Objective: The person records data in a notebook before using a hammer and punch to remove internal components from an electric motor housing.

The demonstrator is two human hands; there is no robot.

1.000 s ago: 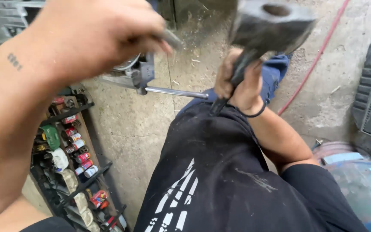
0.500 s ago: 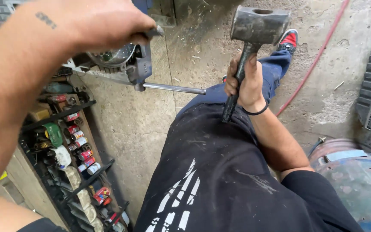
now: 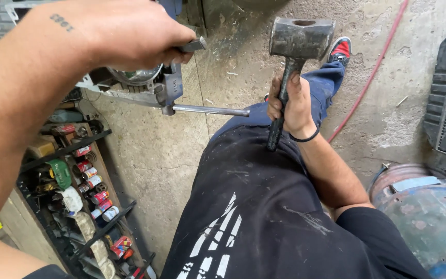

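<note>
Head view: right hand (image 3: 294,106) clamped on sledgehammer (image 3: 291,62) handle, long axis near vertical, blocky pitted steel head up. Left hand (image 3: 130,33) closed on flat metal chisel (image 3: 192,45), tip pointing right, above bench vise (image 3: 169,85). Concrete floor (image 3: 233,67) below.

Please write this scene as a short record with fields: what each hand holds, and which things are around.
Place: workshop with a concrete floor
Left hand: closed on a metal tool above a vise
Right hand: closed on the handle of a hammer, head up, handle end against the thigh
Vise: its long handle bar sticks out to the right
Lower left: shelves with small cans and bottles
Floor: a red hose runs across
Lower right: a worn metal drum
</note>
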